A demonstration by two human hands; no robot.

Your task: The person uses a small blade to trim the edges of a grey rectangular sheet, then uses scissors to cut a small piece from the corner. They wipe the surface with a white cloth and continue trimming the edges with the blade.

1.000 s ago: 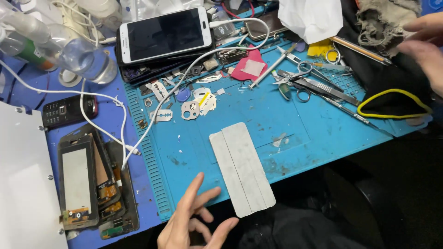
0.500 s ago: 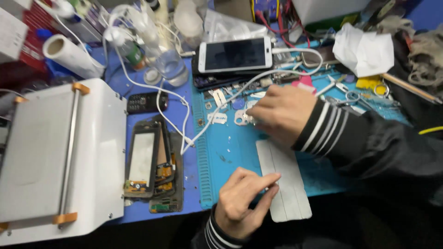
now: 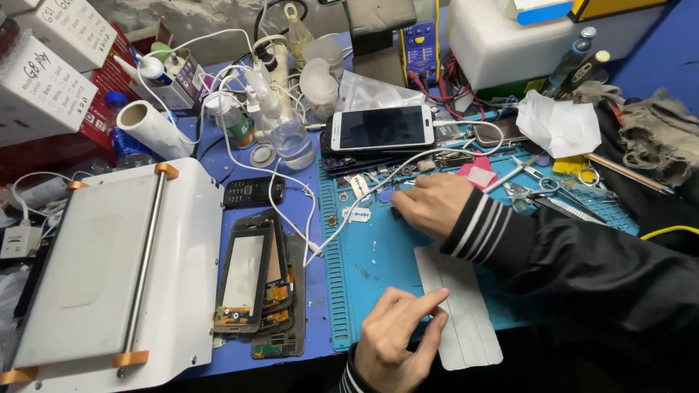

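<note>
My right hand (image 3: 433, 204) reaches across the blue work mat (image 3: 378, 269), fingers curled down onto small loose parts beside a razor blade (image 3: 357, 215). Whether it pinches anything is hidden under the fingers. My left hand (image 3: 397, 338) rests at the mat's near edge, index finger stretched onto the left edge of a pale grey ribbed pad (image 3: 466, 320), with nothing in it. A white smartphone (image 3: 382, 127) lies face up on a stack of others behind the right hand.
Stripped phone frames (image 3: 255, 276) lie left of the mat, next to a white flat machine with a metal bar (image 3: 109, 269). A small black keypad phone (image 3: 251, 191), bottles (image 3: 291, 142), a paper roll (image 3: 149, 131), cables, scissors and tweezers (image 3: 546, 193) and crumpled tissue (image 3: 561, 124) crowd the bench.
My right hand came from the far right onto the small parts at the mat's middle. My left hand moved up onto the grey pad's edge. The view swung left, showing the white machine.
</note>
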